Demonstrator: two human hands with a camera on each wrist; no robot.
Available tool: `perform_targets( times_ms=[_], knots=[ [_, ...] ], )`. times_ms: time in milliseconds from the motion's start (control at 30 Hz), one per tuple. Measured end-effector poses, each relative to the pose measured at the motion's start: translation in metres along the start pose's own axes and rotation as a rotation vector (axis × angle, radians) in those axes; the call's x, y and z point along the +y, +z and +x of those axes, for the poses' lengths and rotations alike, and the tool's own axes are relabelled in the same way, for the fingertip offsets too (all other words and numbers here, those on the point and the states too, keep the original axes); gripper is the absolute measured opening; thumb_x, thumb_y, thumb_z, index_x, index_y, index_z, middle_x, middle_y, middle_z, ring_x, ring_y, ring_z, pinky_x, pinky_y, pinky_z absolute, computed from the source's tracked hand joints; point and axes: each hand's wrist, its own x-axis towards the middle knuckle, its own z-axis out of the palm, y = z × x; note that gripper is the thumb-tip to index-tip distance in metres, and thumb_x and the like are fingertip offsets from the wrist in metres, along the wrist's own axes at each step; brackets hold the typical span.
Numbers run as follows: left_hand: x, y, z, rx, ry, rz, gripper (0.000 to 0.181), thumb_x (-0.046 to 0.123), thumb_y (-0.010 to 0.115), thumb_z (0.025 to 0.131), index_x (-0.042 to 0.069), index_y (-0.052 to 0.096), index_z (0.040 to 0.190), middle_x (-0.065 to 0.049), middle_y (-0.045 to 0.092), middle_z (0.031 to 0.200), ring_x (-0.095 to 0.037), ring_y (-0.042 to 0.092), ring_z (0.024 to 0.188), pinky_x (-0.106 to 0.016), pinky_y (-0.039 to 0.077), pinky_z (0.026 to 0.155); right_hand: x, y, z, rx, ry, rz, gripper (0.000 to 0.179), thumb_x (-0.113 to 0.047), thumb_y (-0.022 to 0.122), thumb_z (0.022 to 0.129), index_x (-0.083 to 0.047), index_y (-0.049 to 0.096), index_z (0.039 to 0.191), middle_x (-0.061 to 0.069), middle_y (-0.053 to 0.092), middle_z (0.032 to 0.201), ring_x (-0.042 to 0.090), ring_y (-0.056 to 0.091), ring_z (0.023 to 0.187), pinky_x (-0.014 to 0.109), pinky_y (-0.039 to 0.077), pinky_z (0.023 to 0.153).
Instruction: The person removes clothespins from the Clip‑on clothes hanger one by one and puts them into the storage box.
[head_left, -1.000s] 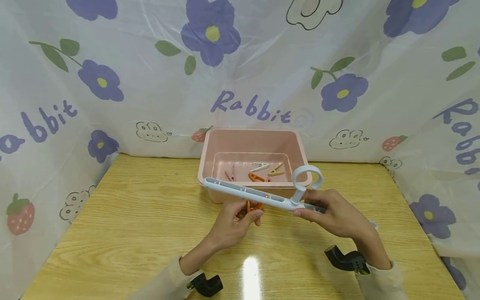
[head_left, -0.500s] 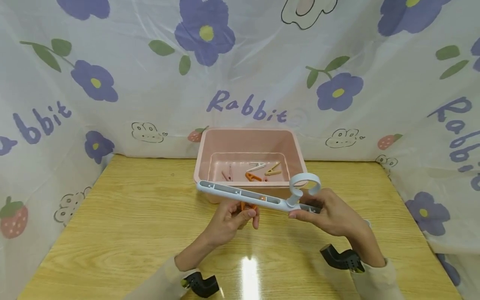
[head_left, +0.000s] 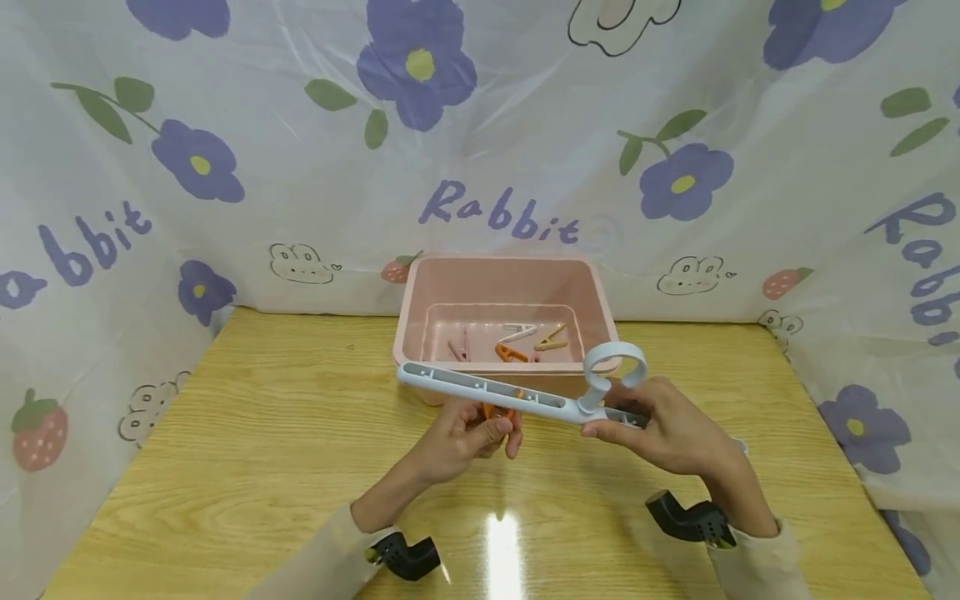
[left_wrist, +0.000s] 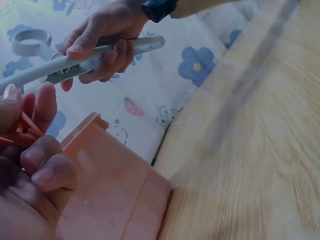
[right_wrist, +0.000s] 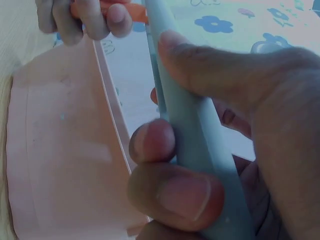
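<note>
Little altered. Left hand [head_left: 468, 433], pinching the orange clip [head_left: 498, 411], drawn slightly leftward and closer beneath the grey bar [head_left: 495, 390] than a second ago, thumb now tucked tighter against the fingers. Bar shifted a touch left, its far end now lower against the pink bin [head_left: 507, 287] rim, then raised marginally since half a second ago. Right hand [head_left: 670, 427] carried along with it, grip unchanged. Whole scene nudged slightly in frame by head movement.
</note>
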Motion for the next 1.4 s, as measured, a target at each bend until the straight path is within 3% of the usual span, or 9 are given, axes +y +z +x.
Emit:
perform_targets(
  times_ms=[200,333,400,600,733,867,1000,1200,1400],
  knots=[
    [0.008,-0.002,-0.001,-0.015,-0.077,0.028,0.020,0.004,0.045,0.109,-0.013,0.056,0.108,-0.030,0.060,0.078,-0.008,0.031,0.047,-0.025,0.025,0.040,-0.001,-0.002,-0.001,0.012,-0.001,-0.058,0.011,-0.013,0.077,0.092,-0.019,0.067,0.092,-0.012,0.054,0.072,-0.003,0.041,0.058,0.020,0.040,0.052],
    [0.011,-0.003,-0.003,-0.002,-0.125,0.072,0.023,0.006,0.049,0.108,-0.015,0.057,0.112,-0.030,0.062,0.082,-0.005,0.036,0.053,-0.022,0.029,0.045,-0.002,-0.002,-0.002,0.013,0.000,-0.081,0.010,-0.014,0.076,0.093,-0.017,0.067,0.091,-0.013,0.050,0.070,-0.003,0.039,0.058,0.020,0.038,0.052],
    [0.011,-0.003,-0.005,0.015,-0.147,0.106,0.021,0.006,0.051,0.107,-0.013,0.059,0.114,-0.029,0.064,0.084,-0.004,0.039,0.057,-0.020,0.032,0.049,-0.001,-0.002,-0.002,0.014,0.012,-0.093,0.011,-0.015,0.076,0.093,-0.018,0.067,0.089,-0.014,0.048,0.069,-0.004,0.038,0.057,0.019,0.037,0.052],
    [0.016,-0.001,-0.009,0.113,-0.219,0.275,0.023,0.011,0.059,0.104,-0.003,0.066,0.121,-0.018,0.071,0.094,-0.009,0.067,0.080,-0.022,0.052,0.067,0.000,-0.003,-0.002,0.016,0.027,-0.122,0.013,-0.016,0.076,0.094,-0.020,0.065,0.089,-0.016,0.046,0.067,-0.004,0.037,0.057,0.019,0.036,0.052],
    [0.019,-0.001,-0.012,0.163,-0.286,0.353,0.026,0.017,0.063,0.103,0.003,0.068,0.124,-0.011,0.075,0.102,-0.014,0.072,0.087,-0.026,0.058,0.073,0.001,-0.003,-0.002,0.017,0.027,-0.132,0.011,-0.017,0.075,0.095,-0.023,0.066,0.093,-0.016,0.047,0.067,-0.003,0.038,0.056,0.019,0.036,0.052],
    [0.021,-0.003,-0.015,0.175,-0.279,0.416,0.024,0.016,0.064,0.102,0.010,0.070,0.124,-0.008,0.076,0.100,-0.016,0.072,0.085,-0.024,0.055,0.065,0.000,-0.003,-0.001,0.018,0.023,-0.127,0.010,-0.018,0.075,0.095,-0.024,0.067,0.094,-0.016,0.046,0.067,-0.003,0.038,0.056,0.019,0.036,0.052],
    [0.023,-0.007,-0.018,0.194,-0.265,0.519,0.020,0.019,0.067,0.101,0.014,0.073,0.119,-0.002,0.076,0.089,-0.008,0.062,0.068,-0.020,0.045,0.055,0.000,-0.004,0.000,0.027,0.009,-0.126,0.012,-0.017,0.075,0.095,-0.024,0.066,0.093,-0.016,0.046,0.067,-0.003,0.038,0.056,0.019,0.036,0.052],
    [0.030,-0.013,-0.025,0.223,-0.305,0.597,0.017,0.024,0.070,0.099,0.019,0.076,0.114,0.005,0.075,0.087,-0.003,0.048,0.061,-0.022,0.041,0.054,-0.001,-0.008,-0.002,0.054,-0.006,-0.133,0.013,-0.014,0.076,0.093,-0.023,0.068,0.095,-0.016,0.049,0.068,-0.003,0.040,0.058,0.019,0.038,0.052],
    [0.036,-0.029,-0.029,0.221,-0.229,0.635,0.018,0.017,0.070,0.098,0.018,0.075,0.116,0.002,0.074,0.085,-0.007,0.045,0.058,-0.022,0.039,0.052,0.002,-0.012,-0.005,0.061,-0.014,-0.121,0.014,-0.011,0.077,0.092,-0.021,0.069,0.095,-0.016,0.050,0.068,-0.004,0.040,0.057,0.020,0.038,0.050]
  ],
)
